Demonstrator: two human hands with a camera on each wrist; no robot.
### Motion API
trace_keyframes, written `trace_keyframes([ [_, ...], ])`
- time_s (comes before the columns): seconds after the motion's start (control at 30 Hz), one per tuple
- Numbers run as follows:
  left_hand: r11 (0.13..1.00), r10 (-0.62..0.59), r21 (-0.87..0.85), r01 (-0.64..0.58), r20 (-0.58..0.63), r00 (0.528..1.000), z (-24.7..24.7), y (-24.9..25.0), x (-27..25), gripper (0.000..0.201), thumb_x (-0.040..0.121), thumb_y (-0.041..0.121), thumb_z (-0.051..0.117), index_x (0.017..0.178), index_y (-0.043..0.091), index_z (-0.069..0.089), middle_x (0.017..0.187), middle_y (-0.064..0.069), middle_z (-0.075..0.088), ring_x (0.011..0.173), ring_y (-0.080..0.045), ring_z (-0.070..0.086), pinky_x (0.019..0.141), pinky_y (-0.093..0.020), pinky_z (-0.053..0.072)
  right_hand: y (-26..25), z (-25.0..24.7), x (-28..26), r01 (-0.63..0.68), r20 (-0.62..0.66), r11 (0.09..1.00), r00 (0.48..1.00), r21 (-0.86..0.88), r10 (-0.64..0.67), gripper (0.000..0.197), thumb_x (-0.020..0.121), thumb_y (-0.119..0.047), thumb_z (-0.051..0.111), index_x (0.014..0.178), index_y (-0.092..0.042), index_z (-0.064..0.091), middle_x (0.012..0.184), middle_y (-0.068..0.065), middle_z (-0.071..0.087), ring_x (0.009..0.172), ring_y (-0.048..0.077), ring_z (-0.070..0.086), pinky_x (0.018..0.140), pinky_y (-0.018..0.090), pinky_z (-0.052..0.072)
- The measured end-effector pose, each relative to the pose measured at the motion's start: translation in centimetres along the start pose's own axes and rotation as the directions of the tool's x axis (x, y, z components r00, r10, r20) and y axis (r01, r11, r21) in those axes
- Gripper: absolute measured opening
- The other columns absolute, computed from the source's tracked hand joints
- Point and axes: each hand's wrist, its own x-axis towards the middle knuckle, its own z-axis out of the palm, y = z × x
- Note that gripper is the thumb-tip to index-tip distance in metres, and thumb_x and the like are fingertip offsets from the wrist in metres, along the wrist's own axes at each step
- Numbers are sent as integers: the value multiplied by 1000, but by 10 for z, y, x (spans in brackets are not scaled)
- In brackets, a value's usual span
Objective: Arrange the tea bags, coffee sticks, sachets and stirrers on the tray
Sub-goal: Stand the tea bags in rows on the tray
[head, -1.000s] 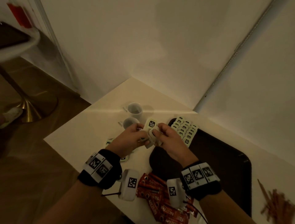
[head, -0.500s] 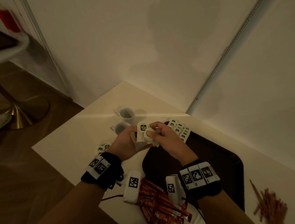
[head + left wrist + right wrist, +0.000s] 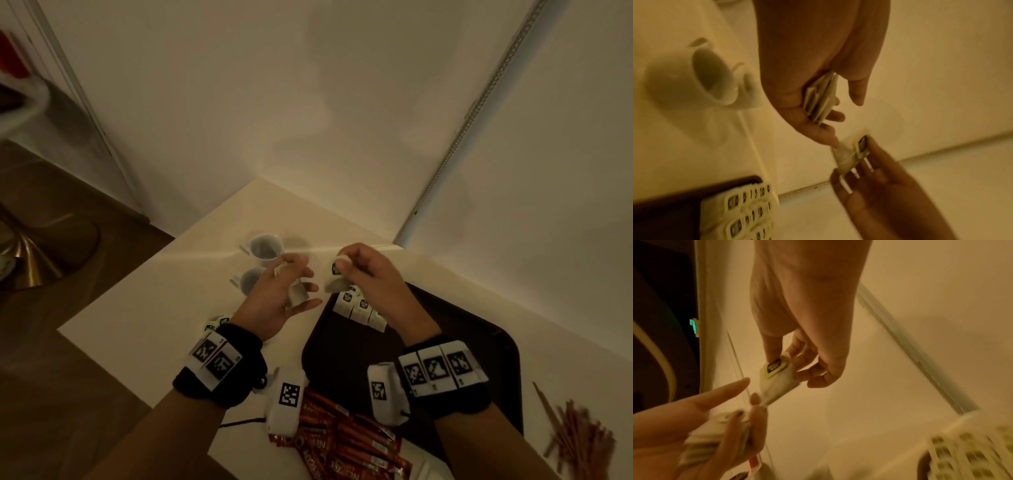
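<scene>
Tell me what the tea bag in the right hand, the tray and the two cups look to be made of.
Tea bag pinched by the right hand: thin, soft filter paper, slightly see-through, with a glossy printed card tag.
Tray: dark, smooth, matte with a raised rolled rim; probably plastic, possibly lacquered wood.
Cups: white, glossy, thick-walled; likely glazed ceramic.

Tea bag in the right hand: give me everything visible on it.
The tea bag is a pale, thin, papery pouch with a yellow-green paper tag carrying a dark label at its upper end. The right hand pinches it at the tag end, held in the air above the far corner of the dark tray, tilted. Its free lower end points toward the left hand; whether those fingertips touch it is unclear. It looks intact, contents not visible.
</scene>
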Motion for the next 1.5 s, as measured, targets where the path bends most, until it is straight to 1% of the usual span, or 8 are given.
trace_keyframes([
  [0.13,915,273,276,-294,112,956,15,17,-5,25,82,24,65,103,12,64,82,-2,60,67,-10,57,55,-26,52,-42,-24,6,168,69,970,985,-178,-158,5,86,-16,66,90,-16,63,84,-6,65,76,9,62,70,25,50],
  [0.27,805,476,339,-487,123,871,30,33,-2,12,78,22,69,87,14,68,68,10,64,62,-5,57,46,-22,48,-74,-35,12,293,135,931,954,-219,-269,6,83,-16,69,88,-14,66,80,0,69,77,18,67,75,36,54],
  [0.5,711,498,416,-566,270,824,37,50,-3,10,83,5,68,82,15,68,68,9,65,66,-15,57,44,-23,47,-89,-43,19,336,76,901,941,-276,-328,8,82,-14,70,79,-21,67,73,-5,66,71,11,62,71,30,50],
  [0.77,753,474,390,-530,237,848,43,47,0,12,88,8,62,78,10,66,61,9,60,56,-4,54,44,-22,49,-82,-38,17,301,106,883,954,-361,-282,20,92,-24,57,80,-9,61,70,0,59,66,16,53,63,18,42],
  [0.87,780,449,364,-508,240,861,42,42,1,11,86,17,65,75,18,68,64,4,58,57,-6,54,44,-22,48,-82,-36,13,312,143,882,950,-355,-278,11,92,-21,57,90,-12,65,75,-6,62,69,7,55,65,10,42],
  [1.07,939,208,205,-277,303,930,38,19,-5,32,74,28,71,103,18,61,100,-6,71,92,-23,68,59,-26,53,-84,-33,18,204,11,941,978,-271,-209,13,87,-13,65,98,-15,69,75,5,63,51,6,59,55,15,48],
  [1.2,990,118,52,-135,243,963,44,10,-8,15,75,22,64,90,22,63,90,2,72,78,-12,68,58,-21,50,-84,-31,21,150,-27,935,986,-322,-167,9,89,-16,63,95,-15,70,79,4,66,46,6,62,52,14,49],
  [1.5,992,98,54,-111,201,975,46,4,-4,7,87,20,59,94,20,61,85,6,72,71,-8,67,54,-19,50,-79,-32,21,83,-77,943,991,-321,-114,7,88,-16,63,86,-10,65,63,-1,63,46,2,59,46,13,46],
])
